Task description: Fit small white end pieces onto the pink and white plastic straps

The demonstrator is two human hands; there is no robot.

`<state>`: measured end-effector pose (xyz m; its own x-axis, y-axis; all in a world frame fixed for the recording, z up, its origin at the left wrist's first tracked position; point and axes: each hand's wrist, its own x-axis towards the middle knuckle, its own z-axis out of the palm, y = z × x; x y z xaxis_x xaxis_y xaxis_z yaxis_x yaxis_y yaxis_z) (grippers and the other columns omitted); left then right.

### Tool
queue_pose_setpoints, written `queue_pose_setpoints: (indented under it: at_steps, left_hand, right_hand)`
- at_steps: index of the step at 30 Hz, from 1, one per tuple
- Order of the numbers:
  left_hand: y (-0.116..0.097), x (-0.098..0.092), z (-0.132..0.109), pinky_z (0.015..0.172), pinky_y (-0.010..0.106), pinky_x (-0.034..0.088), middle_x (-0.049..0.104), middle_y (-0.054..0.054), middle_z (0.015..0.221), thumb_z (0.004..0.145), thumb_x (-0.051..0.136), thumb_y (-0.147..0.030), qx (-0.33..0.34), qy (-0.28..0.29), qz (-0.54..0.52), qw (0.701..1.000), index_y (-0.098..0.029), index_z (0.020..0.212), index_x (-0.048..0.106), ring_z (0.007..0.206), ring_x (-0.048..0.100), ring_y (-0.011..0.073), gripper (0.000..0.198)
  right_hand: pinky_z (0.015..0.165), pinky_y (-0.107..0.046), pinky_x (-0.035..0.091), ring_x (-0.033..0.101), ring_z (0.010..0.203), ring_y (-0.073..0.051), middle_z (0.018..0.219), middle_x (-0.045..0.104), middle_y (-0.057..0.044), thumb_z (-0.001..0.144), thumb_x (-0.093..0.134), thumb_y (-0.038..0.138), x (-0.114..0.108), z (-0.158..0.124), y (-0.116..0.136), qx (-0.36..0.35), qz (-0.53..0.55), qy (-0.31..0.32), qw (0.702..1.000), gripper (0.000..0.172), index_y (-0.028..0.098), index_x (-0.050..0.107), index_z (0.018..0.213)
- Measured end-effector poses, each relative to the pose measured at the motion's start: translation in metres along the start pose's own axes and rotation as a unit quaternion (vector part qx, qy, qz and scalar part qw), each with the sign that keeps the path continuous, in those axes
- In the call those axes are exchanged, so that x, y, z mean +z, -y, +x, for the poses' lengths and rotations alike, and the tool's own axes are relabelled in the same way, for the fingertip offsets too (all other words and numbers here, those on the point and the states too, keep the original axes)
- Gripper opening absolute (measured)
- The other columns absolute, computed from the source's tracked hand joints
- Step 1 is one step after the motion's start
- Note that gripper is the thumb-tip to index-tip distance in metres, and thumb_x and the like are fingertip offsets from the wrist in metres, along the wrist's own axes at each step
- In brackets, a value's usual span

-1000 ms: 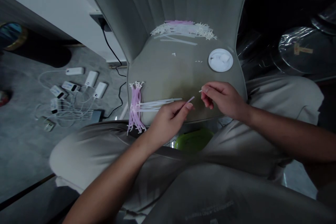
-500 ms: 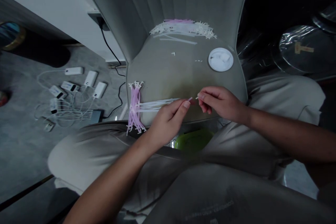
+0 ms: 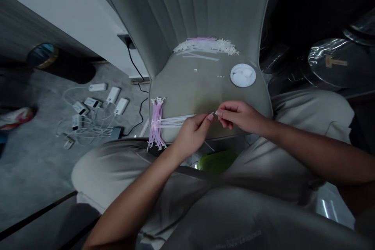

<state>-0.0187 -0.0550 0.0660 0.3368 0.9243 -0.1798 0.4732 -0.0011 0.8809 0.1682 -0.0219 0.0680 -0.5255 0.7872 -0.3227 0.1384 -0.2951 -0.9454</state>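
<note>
Left hand (image 3: 191, 132): fingers pinching thin stick (image 3: 213, 113) | right hand (image 3: 241, 116), three o'clock: fingers pinching small white piece (image 3: 216, 113) | change: gap narrowed over last second; ends near-meeting, contact unclear, looks like lining-up | pink bundle (image 3: 157, 119) nine o'clock, plate (image 3: 243, 84) one o'clock, on chair seat (image 3: 178, 90)

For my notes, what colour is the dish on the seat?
The dish is white, clearest in the head view.
</note>
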Motion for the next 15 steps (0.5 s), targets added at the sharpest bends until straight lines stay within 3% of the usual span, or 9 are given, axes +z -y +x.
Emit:
queue_pose_setpoints:
  at_steps: [5,8,15]
  left_hand:
    - [-0.004,0.002,0.001,0.068,0.024,0.041,0.057,-0.001,0.068,0.096,0.041,-0.049,-0.011,-0.048,-0.025,0.998,-0.016,0.098,0.071,0.069,0.051,0.0131,0.044]
    - [-0.008,0.003,-0.001,0.06,0.023,0.039,0.05,-0.003,0.058,0.094,0.043,-0.053,-0.019,-0.079,-0.032,0.996,-0.016,0.1,0.071,0.06,0.047,0.0126,0.047]
    - [-0.029,-0.001,-0.006,0.055,0.022,0.038,0.048,-0.003,0.056,0.093,0.045,-0.052,0.023,-0.114,-0.034,0.993,-0.016,0.105,0.071,0.058,0.047,0.0124,0.046]
  right_hand:
    - [0.048,-0.019,0.039,0.048,0.05,-0.006,0.059,0.056,0.003,0.087,0.056,0.039,-0.004,0.003,0.001,-0.025,0.016,-0.021,0.999,0.029,0.015,0.056,0.071]
    - [0.048,-0.019,0.04,0.049,0.051,-0.007,0.058,0.056,0.003,0.086,0.058,0.041,-0.007,0.005,0.003,-0.049,0.02,-0.037,0.998,0.031,0.015,0.055,0.068]
    - [0.05,-0.022,0.041,0.052,0.05,-0.007,0.065,0.061,0.001,0.088,0.055,0.041,-0.017,0.004,0.024,-0.144,0.016,-0.073,0.987,0.029,0.015,0.057,0.074]
